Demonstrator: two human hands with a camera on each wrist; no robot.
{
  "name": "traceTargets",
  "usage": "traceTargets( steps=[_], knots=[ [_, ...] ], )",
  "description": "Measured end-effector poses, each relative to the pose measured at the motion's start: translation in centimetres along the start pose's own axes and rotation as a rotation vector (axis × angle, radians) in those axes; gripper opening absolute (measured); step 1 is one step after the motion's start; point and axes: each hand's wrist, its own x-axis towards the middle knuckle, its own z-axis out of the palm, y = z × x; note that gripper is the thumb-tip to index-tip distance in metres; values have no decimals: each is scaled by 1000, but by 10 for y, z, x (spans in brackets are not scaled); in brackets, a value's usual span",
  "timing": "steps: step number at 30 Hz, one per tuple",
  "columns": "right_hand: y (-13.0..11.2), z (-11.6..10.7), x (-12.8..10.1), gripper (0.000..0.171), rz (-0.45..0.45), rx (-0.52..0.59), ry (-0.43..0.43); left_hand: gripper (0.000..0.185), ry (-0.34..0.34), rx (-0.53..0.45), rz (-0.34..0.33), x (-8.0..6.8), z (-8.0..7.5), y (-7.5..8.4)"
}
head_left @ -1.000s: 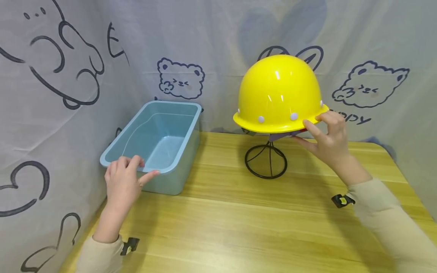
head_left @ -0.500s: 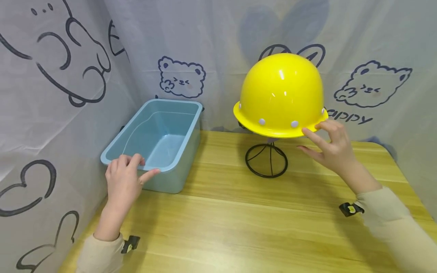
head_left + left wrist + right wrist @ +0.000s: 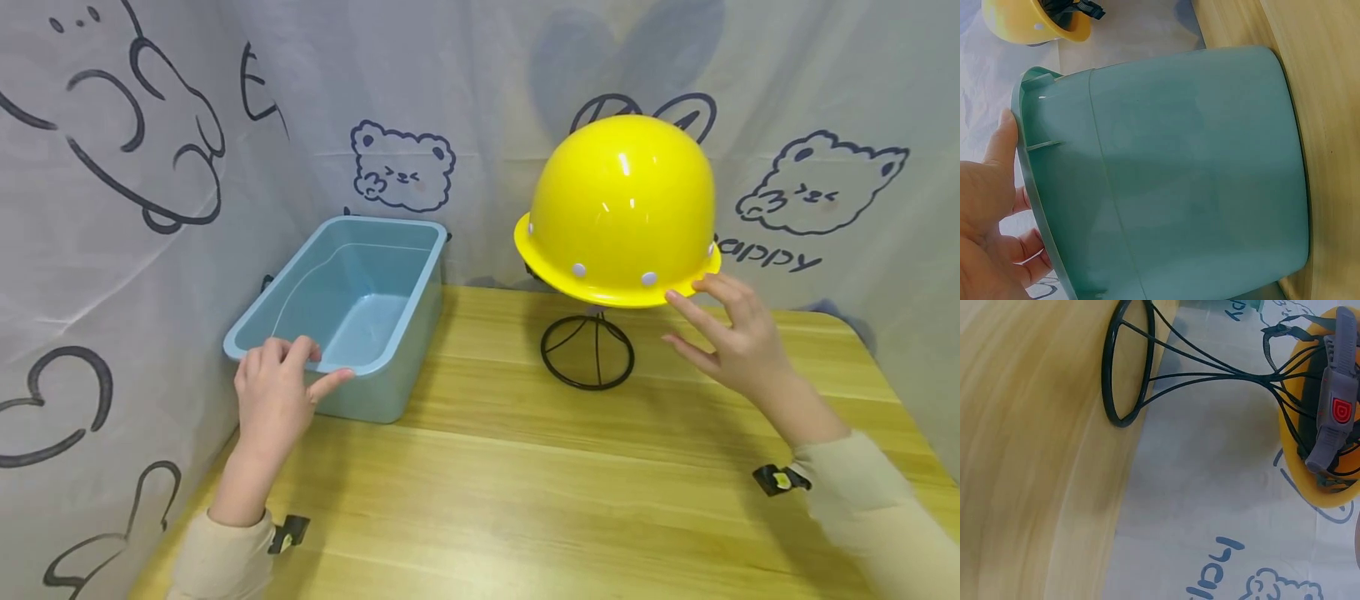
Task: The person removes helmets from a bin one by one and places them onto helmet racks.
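Pale cloth printed with dark-outlined bears (image 3: 403, 167) hangs behind and to the left of a light wooden worktop (image 3: 525, 500). On it, at the back, a yellow hard hat (image 3: 622, 208) sits tilted on a black wire stand (image 3: 588, 350), with white studs along its brim. The right hand (image 3: 731, 337) is just under the brim's right edge, fingers spread and relaxed, index fingertip at the brim; whether it touches cannot be told. The left hand (image 3: 277, 392) rests on the near rim of a light blue plastic tub (image 3: 352, 308) standing near the left cloth wall, fingers curled over the rim.

Only the right wrist view looks up into the hat (image 3: 1322, 425): grey straps, a grey strap piece bearing a red shield-shaped mark, and the stand's wires (image 3: 1147, 369) fanning to a ring foot. The left wrist view alone shows the tub's outer wall (image 3: 1179, 175) and the thumb (image 3: 1004, 137) lying along the rim.

Beside the hat the cloth reads "appy" (image 3: 768, 257).
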Motion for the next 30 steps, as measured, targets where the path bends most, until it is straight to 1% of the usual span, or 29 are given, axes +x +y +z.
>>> traceTargets(
  steps=[4,8,11,14,17,22,26,28,30],
  knots=[
    [-5,-8,-4,43,30,-44,-58,50,6,-2,7,1,0,1],
    [-11,-15,-6,46,39,-69,-144,48,-44,-14,-43,1,-1,2],
    [-14,-18,-6,47,41,-81,-190,47,-83,-20,-74,1,-1,2],
    [-16,-18,-5,48,54,-95,-211,46,-97,-22,-81,1,0,2],
    [-18,-19,-5,49,68,-109,-229,46,-98,-27,-80,0,0,2],
    [-21,-22,-4,51,90,-92,-255,46,-103,-46,-83,0,0,2],
    [-23,-27,-4,54,115,-88,-287,45,-104,-65,-64,-1,-2,2],
    [-24,-29,-3,55,126,-90,-300,44,-117,-75,-57,-1,-5,3],
    [-25,-30,-3,56,134,-94,-313,44,-148,-82,-61,-1,-8,3]
  ],
)
